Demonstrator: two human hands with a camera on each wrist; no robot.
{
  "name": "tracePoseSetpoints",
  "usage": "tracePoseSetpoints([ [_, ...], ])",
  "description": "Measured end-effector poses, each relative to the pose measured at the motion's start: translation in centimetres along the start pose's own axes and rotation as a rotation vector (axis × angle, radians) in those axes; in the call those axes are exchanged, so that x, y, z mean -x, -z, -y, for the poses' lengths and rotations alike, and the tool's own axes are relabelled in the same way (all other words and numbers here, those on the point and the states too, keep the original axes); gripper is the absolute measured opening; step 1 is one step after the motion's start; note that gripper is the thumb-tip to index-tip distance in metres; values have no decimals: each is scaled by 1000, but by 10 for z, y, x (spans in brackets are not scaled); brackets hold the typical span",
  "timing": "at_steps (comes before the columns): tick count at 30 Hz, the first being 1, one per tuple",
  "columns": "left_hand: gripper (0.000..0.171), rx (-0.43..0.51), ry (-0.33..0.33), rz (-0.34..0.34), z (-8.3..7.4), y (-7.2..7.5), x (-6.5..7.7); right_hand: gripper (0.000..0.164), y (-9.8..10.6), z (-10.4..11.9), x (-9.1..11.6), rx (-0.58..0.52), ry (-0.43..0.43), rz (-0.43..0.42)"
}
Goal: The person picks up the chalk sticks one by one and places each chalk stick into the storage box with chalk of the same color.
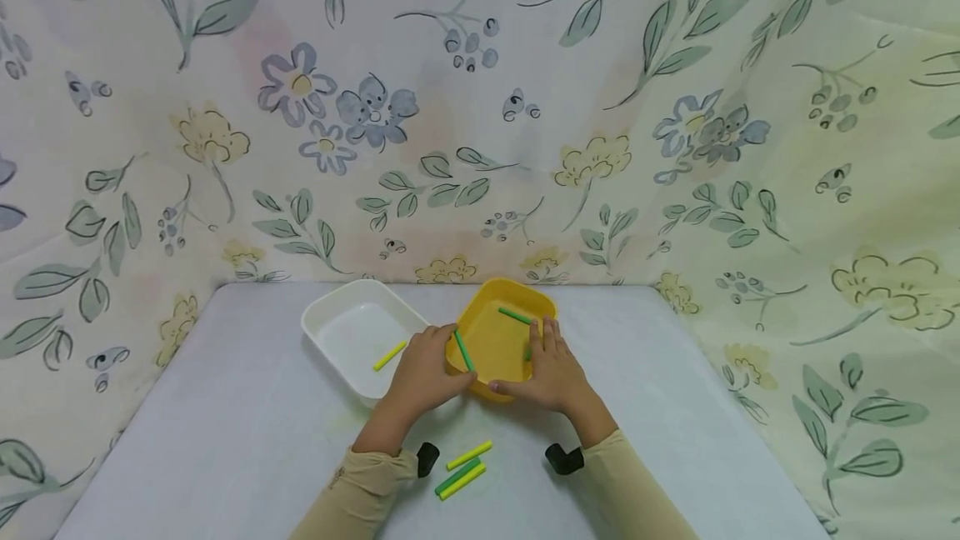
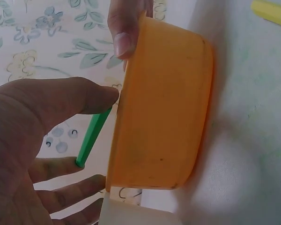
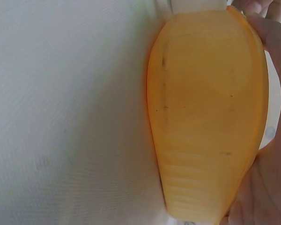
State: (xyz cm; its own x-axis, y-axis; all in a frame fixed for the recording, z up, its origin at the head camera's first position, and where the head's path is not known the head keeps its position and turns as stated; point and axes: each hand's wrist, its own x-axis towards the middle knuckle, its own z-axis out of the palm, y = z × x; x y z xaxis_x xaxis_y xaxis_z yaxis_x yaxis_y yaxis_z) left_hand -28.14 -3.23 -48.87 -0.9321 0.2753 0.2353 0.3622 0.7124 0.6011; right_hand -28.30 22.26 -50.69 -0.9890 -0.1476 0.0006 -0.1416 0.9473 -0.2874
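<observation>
Pinching held green stick (image 1: 464, 350) btwn thumb & index of L grip (image 1: 426, 372), tilted, just above L rim of yellow tray (image 1: 491, 348). Resting R grip (image 1: 555, 380) at near-R corner of same tray, thumb & fingers spread well apart, thumb at near rim; can't tell how hard pressing. Also note inside yellow tray: far green stick (image 1: 515, 316), plus green bit (image 1: 528, 352) by R fingers, mostly hidden.

Could prob. drop held green stick w/ a slack pinch, being caught only near its ends; might then hit rim & bounce out. Might snag on rim if lowered at this slant. Could tip or slide yellow tray by leaning too hard on one corner. Could bump white tray (image 1: 345, 332), just beside, by swinging L grip wide, jolting yellow stick (image 1: 390, 355) inside. Could sweep loose sticks (image 1: 462, 482) (2 yellow, 1 green, btwn forearms) w/ a sleeve (image 1: 367, 490) or black wrist piece (image 1: 428, 458) on pulling back.

Set out on pale tabletop (image 1: 225, 407), apparently cloth-covered, faintly smudged in wrist views. Screened at back & sides by floral cloth (image 1: 450, 107): grey-green leaves, blue & yellow flowers, berries. Lit evenly, w/ soft shadows beside trays. Can't see any of room past cloth.
</observation>
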Motion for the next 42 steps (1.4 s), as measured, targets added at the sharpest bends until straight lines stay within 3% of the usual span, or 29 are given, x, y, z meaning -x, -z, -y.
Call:
tracePoseSetpoints([
  [16,81,-12,20,42,-4,2,-2,147,-1,0,0,4,-2,-5],
  [27,75,48,-12,74,-1,2,6,148,-1,0,0,-1,0,-3],
  [33,76,45,-42,70,1,5,15,146,0,0,-1,-2,-2,-9],
  [42,67,0,-70,74,7,27,41,147,-3,0,-2,-4,-7,-3],
])
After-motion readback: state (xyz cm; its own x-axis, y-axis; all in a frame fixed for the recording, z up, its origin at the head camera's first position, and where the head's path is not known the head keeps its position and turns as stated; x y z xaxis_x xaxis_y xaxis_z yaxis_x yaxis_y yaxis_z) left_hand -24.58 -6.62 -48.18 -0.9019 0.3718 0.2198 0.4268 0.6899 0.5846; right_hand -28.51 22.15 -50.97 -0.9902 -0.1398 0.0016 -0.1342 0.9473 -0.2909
